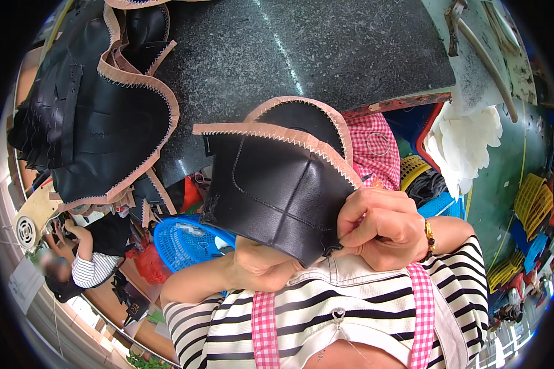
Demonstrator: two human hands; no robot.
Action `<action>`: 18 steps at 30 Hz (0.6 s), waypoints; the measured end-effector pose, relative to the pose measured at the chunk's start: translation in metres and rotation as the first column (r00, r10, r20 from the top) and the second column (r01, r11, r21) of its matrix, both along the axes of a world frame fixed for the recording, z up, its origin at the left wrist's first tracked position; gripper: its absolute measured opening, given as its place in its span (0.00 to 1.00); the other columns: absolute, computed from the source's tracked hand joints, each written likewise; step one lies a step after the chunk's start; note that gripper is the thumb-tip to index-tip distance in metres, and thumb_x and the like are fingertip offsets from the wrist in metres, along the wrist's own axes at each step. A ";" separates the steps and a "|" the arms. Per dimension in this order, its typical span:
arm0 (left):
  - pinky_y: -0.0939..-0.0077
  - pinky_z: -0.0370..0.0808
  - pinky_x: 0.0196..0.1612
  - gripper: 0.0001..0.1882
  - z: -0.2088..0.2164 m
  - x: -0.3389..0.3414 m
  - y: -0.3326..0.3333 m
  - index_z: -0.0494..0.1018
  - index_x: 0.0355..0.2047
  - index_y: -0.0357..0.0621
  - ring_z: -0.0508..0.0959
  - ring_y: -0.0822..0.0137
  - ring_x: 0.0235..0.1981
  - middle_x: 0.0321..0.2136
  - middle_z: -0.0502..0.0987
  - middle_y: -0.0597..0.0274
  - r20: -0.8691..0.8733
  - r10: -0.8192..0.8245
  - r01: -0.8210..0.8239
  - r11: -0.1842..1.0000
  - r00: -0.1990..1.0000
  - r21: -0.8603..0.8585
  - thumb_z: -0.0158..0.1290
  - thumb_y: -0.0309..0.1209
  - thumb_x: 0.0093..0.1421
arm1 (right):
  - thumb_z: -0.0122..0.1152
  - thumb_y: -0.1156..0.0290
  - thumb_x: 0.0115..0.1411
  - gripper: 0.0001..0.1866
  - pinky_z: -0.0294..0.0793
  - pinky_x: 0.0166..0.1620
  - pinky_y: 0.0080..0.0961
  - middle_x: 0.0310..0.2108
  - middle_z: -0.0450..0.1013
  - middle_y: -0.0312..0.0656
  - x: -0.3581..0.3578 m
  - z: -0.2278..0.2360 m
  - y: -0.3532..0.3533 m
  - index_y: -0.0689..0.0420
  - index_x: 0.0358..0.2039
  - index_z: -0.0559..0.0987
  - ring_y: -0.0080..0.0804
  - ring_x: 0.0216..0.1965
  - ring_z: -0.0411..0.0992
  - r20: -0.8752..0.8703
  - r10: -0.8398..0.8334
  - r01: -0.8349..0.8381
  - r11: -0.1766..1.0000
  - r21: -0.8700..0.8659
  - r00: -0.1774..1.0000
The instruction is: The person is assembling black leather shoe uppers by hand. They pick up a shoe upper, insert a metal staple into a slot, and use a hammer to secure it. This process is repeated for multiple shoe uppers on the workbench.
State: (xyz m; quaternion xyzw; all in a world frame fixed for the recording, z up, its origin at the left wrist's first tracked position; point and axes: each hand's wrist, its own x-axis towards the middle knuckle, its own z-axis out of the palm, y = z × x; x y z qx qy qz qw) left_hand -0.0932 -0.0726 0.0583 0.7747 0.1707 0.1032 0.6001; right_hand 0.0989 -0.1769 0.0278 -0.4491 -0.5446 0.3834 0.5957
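Close to my chest I hold a black leather boot upper (271, 184), edged with a tan strip sewn in white zigzag stitch. My right hand (381, 227) pinches its lower right edge between thumb and bent fingers. Under the lower edge, my left hand (261, 264) supports the piece, its fingertips partly hidden by the leather. Stitched seams cross the front of the upper, and its edged top curves open toward the far side. To the left, a pile of similar black boot uppers (114, 132) lies on the dark speckled tabletop (351, 49).
A blue plastic basket (172, 246) stands below the table on the left. On the right are white scalloped sheets (465, 147), a yellow basket (415, 172) and a bent metal bar (489, 58). A co-worker in a striped sleeve (95, 267) sits at far left.
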 end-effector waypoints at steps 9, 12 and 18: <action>0.63 0.74 0.49 0.14 0.006 0.000 0.001 0.79 0.35 0.34 0.81 0.48 0.40 0.35 0.80 0.46 -0.118 -0.059 0.071 0.993 0.991 0.098 0.65 0.25 0.47 | 0.68 0.84 0.39 0.10 0.71 0.30 0.24 0.27 0.74 0.39 0.007 0.005 0.006 0.58 0.21 0.76 0.31 0.27 0.73 0.139 0.015 -0.009 0.999 -0.042 0.990; 0.63 0.75 0.45 0.16 0.005 0.002 0.005 0.79 0.37 0.35 0.81 0.50 0.38 0.36 0.80 0.47 -0.185 -0.102 0.125 0.985 0.977 0.119 0.65 0.27 0.47 | 0.69 0.73 0.33 0.19 0.72 0.40 0.31 0.43 0.73 0.43 0.022 0.009 0.022 0.55 0.31 0.79 0.38 0.43 0.73 0.348 0.095 -0.063 0.993 -0.102 0.933; 0.68 0.76 0.29 0.14 0.027 0.028 0.035 0.77 0.34 0.36 0.81 0.56 0.25 0.27 0.79 0.55 -0.128 -0.037 0.090 0.895 0.991 0.437 0.64 0.23 0.45 | 0.62 0.66 0.38 0.19 0.47 0.66 0.60 0.53 0.71 0.40 0.049 0.063 0.086 0.48 0.35 0.79 0.43 0.63 0.61 0.899 0.004 -0.402 0.895 0.192 0.438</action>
